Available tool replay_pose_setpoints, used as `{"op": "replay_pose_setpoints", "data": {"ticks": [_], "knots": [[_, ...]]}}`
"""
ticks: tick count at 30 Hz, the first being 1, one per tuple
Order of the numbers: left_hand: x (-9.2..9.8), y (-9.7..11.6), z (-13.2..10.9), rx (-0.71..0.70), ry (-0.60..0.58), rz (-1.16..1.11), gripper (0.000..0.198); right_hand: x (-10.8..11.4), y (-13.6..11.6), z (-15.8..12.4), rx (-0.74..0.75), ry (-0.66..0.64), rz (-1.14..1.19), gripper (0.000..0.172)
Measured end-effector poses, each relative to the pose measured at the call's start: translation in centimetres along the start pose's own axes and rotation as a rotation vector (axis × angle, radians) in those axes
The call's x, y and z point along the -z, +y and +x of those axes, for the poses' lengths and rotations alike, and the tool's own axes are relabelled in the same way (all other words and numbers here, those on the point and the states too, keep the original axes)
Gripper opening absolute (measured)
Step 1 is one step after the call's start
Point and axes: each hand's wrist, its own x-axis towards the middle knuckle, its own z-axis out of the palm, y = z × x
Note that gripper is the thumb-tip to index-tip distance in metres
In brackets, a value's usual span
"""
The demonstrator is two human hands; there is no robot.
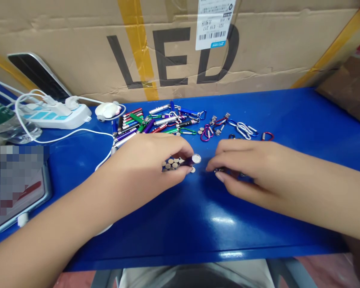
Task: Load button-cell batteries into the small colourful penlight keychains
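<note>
My left hand [156, 160] is closed around a small purple flashlight tube [192, 160], its open silver end pointing right. Several small round button batteries [171, 164] lie on the blue table under and beside that hand. My right hand [243, 164] rests on the table just right of the tube, fingers pinched on a small dark part I cannot make out. The two hands are a few centimetres apart.
Behind the hands lies a heap of coloured mini flashlights [156, 120] and carabiner clips [228, 128]. A white power strip [60, 116] with cables sits at the back left, a phone [21, 196] at the left edge. A large cardboard box [180, 44] walls the back.
</note>
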Motion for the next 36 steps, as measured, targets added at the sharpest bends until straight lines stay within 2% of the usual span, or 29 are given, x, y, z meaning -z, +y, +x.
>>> {"op": "replay_pose_setpoints", "data": {"ticks": [2,5,8,10,15,22,26,31,36], "knots": [[0.1,0.1,0.0,-0.009,-0.016,-0.033,0.017,0.7,-0.4,0.4,-0.021,0.038,0.019,0.016],[0.2,0.2,-0.1,-0.041,0.002,-0.084,0.017,1.1,-0.9,0.7,-0.105,0.206,0.085,0.010],[0.3,0.3,-0.3,-0.060,0.026,-0.141,0.016,0.7,-1.0,0.7,-0.165,0.360,0.215,0.008],[0.4,0.4,-0.3,-0.049,0.007,-0.204,0.015,0.2,-1.0,0.7,-0.185,0.409,0.319,0.011],[0.4,0.5,-0.4,0.015,-0.040,-0.376,0.015,-0.7,-1.1,1.0,-0.221,0.432,0.427,0.009],[0.2,0.0,-0.4,0.040,-0.032,-0.322,0.024,0.1,-0.7,1.1,-0.215,0.363,0.348,0.013],[-0.1,0.5,-0.3,-0.018,0.086,-0.173,0.018,0.3,-0.6,1.1,-0.210,0.349,0.244,0.014],[-1.3,1.4,-0.5,-0.071,0.284,0.164,0.022,-0.7,-1.4,1.4,-0.332,0.415,0.261,0.016],[-1.8,1.4,-0.6,-0.054,0.281,0.366,0.027,-2.1,-1.5,2.0,-0.454,0.436,0.477,0.022]]}}
